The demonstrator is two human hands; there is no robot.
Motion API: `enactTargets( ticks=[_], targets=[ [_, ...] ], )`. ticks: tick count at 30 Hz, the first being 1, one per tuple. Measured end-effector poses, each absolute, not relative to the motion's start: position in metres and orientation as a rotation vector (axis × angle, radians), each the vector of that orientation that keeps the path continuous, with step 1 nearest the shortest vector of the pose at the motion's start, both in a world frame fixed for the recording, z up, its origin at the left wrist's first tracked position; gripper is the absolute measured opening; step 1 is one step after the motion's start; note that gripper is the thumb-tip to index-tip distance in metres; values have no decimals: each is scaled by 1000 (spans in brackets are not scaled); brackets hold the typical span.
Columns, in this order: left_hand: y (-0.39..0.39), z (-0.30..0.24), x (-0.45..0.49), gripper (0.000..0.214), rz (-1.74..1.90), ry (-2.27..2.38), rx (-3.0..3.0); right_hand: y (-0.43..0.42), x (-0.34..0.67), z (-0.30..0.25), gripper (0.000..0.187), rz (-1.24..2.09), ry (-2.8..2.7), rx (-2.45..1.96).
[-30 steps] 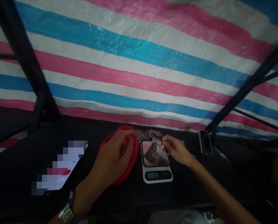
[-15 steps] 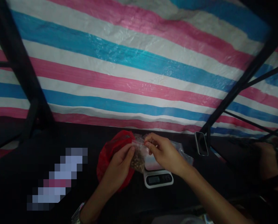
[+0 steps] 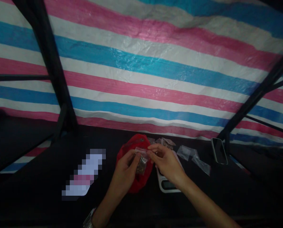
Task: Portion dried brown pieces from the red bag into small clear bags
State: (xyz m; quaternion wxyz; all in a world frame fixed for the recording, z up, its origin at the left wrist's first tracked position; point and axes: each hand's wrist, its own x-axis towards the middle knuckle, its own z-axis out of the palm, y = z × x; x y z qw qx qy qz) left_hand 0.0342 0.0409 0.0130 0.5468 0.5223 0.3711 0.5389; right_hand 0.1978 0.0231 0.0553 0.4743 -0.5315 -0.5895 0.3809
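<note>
Because the clear pouch (image 3: 143,160) is held up over the red bag (image 3: 141,186), a slip of either pinch could tip it and spill the brown pieces (image 3: 140,171); the likeliest cause would be slick, thin plastic sliding from your grasp, worse if the mouth is unsealed, which is too small to make out; your right hand (image 3: 166,162) also covers part of the scale (image 3: 169,185), just right of the red bag, so a dropped wrist could nudge it. Your left hand (image 3: 124,171), at the red bag's left side, has thumb and fingers together on the pouch's left side; your right, at the red bag's right edge, pinches the pouch's upper right corner, thumb brought against finger; how hard either presses does not show.
</note>
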Motion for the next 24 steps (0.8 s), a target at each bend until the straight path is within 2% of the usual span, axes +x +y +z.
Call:
enactTargets(
  ticks=[6, 14, 24],
  targets=[
    [35, 18, 39, 36, 1305, 817, 1214, 20, 199, 64, 40, 1081, -1377, -1239],
    [33, 26, 48, 35, 1335, 812, 1199, 13, 204, 74, 43, 1153, -1286, -1219],
    [32, 31, 58, 29, 1299, 751, 1261, 7, 212, 81, 30, 991, -1280, -1306]
  ],
)
